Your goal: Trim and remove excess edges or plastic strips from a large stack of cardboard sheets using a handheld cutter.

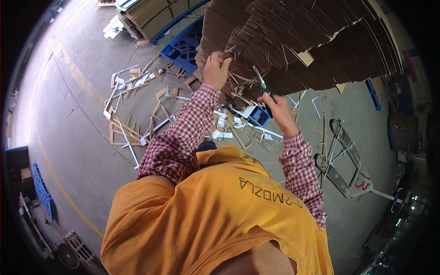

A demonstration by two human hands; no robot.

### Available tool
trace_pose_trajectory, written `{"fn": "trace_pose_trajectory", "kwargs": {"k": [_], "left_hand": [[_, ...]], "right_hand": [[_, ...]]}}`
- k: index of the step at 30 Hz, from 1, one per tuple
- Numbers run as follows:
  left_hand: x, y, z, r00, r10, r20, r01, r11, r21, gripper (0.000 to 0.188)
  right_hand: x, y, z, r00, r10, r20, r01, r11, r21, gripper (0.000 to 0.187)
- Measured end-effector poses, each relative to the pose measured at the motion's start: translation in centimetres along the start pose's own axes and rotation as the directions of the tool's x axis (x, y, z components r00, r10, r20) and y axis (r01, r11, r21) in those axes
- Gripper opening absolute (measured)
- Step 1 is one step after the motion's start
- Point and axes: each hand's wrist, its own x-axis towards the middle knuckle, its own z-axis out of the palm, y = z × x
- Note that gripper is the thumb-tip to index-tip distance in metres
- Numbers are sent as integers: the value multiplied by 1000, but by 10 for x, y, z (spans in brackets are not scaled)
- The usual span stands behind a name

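Note:
My left hand (216,71) reaches to the ragged near-left edge of a tall stack of brown cardboard sheets (293,41). Its fingers are bent and a little blurred, the thumb stands apart from them, and I see nothing held between them. In my right hand (279,112) is a bladed hand tool (260,79) with a dark handle, closed in my fingers. The slim metal blade points up and away, in front of the stack's near side. Torn cardboard strips (240,78) hang from the stack between my hands.
Cardboard and white offcuts (130,87) litter the floor left and below the stack. A blue plastic pallet (185,48) shows beside it, and a small blue block-shaped part (259,116) below. At right stands a grey pallet jack (343,160). Another blue pallet (42,190) lies far left.

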Motion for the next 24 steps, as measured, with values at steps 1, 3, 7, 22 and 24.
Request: {"fn": "trace_pose_trajectory", "kwargs": {"k": [1,3,7,22,24], "left_hand": [[5,7,-1,1000,-7,-6,7,1000,-1,29],[17,15,9,992,85,91,-110,941,322,37],[26,-13,14,949,138,284,-227,924,309,32],[45,-11,2,940,158,301,-256,912,320,31],[54,-13,4,906,190,379,-336,866,371,23]], "right_hand": [[7,-6,4,1000,1,7,-1,1000,-7,39],[16,-16,17,991,82,-110,-62,983,170,43],[-8,19,36,948,260,182,-246,964,-97,44],[25,-27,33,994,81,-71,-70,987,147,39],[25,-25,37,990,120,-67,-108,982,157,39]]}}
